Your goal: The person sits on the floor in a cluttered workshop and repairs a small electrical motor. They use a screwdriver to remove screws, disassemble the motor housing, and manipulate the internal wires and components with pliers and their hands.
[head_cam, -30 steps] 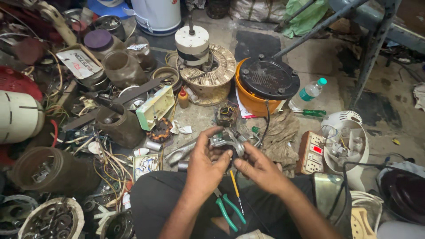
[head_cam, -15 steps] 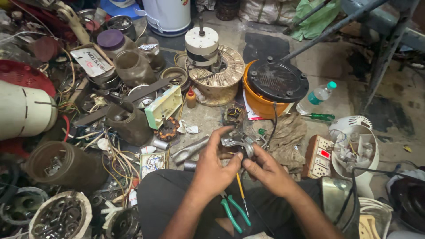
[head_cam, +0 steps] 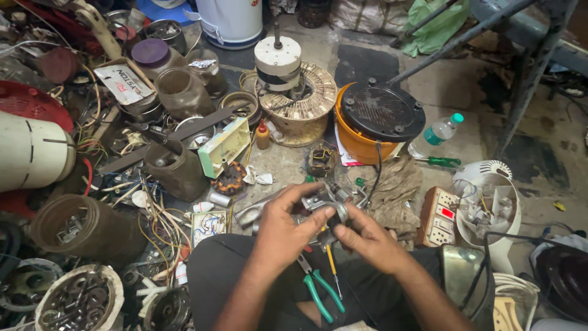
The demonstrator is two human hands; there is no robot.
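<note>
- Both hands hold one small grey metal motor part above the lap; the fingers hide much of it.
- Left hand grips it from the left, fingers curled over its top.
- Right hand pinches its right end.
- One pair of green-handled pliers lies on the lap.
- An open jar at bottom left, partly cut off, holds metal bits.

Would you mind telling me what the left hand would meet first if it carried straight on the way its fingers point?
The left hand points up and right, onto the small metal motor part it already grips. Beyond that, probably the crumpled brown rag, though depth is unclear.
</note>
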